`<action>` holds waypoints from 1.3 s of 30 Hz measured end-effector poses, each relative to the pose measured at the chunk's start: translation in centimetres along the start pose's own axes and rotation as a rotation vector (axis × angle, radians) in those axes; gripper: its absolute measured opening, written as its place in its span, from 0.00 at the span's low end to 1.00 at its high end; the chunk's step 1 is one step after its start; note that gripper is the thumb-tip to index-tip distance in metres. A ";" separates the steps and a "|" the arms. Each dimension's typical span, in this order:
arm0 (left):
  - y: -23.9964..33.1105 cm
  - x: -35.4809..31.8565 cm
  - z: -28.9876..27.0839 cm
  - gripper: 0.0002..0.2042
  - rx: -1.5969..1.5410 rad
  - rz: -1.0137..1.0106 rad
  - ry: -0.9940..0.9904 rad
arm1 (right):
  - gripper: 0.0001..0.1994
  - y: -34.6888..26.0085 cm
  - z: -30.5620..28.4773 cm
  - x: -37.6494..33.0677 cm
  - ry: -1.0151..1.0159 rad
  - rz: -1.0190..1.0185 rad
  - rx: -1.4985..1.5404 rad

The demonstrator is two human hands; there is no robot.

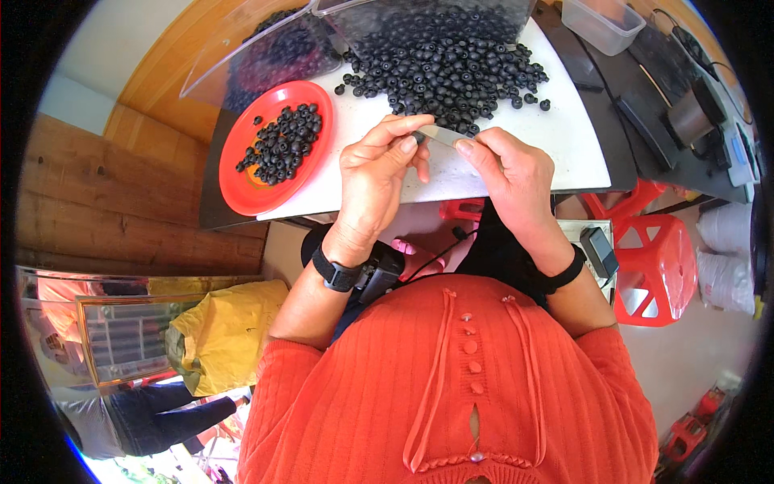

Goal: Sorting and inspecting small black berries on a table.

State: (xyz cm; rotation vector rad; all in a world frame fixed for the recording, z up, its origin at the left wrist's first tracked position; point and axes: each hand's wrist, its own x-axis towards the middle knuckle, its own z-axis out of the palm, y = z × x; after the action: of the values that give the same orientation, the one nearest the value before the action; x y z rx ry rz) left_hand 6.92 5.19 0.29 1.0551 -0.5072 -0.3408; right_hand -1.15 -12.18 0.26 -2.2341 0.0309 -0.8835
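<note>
My left hand (pixel 373 173) pinches a small black knobbed piece (pixel 418 138) between thumb and fingertips, above the near part of the white board (pixel 576 149). My right hand (pixel 516 171) grips a short flat blade (pixel 443 135), its handle hidden in the fingers. The blade's tip reaches the left fingertips, close to the black piece. Just beyond both hands spreads a big heap of matching black pieces (pixel 443 77). To the left, a red plate (pixel 232 173) carries a smaller pile of them (pixel 284 149).
Clear plastic bins (pixel 266 60) with more black pieces stand behind the heap and the plate. At the far right sit a clear tub (pixel 603 24) and a grey metal cup (pixel 695 113). Red plastic stools (pixel 665 266) stand on the floor at right; a yellow cloth (pixel 230 335) hangs at left.
</note>
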 end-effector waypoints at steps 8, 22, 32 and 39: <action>-0.2 -0.3 -0.2 0.13 -0.032 -0.038 0.023 | 0.10 0.0 0.3 -0.1 0.018 -0.054 0.097; 4.8 -1.1 -4.1 0.12 0.589 0.268 0.240 | 0.07 0.8 -1.0 -0.4 -0.133 -0.003 0.293; 6.0 0.7 -6.2 0.08 1.225 0.397 0.183 | 0.08 0.6 -0.6 0.2 -0.042 0.059 0.334; 1.7 3.8 -3.4 0.09 1.436 0.296 -0.014 | 0.09 1.0 -0.6 -0.3 -0.015 0.029 0.357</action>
State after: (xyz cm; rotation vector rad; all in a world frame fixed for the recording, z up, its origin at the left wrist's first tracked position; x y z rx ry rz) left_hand 12.01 6.55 1.36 2.3104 -0.9375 0.3842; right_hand -1.49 -13.26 -0.22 -1.9019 -0.0941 -0.7881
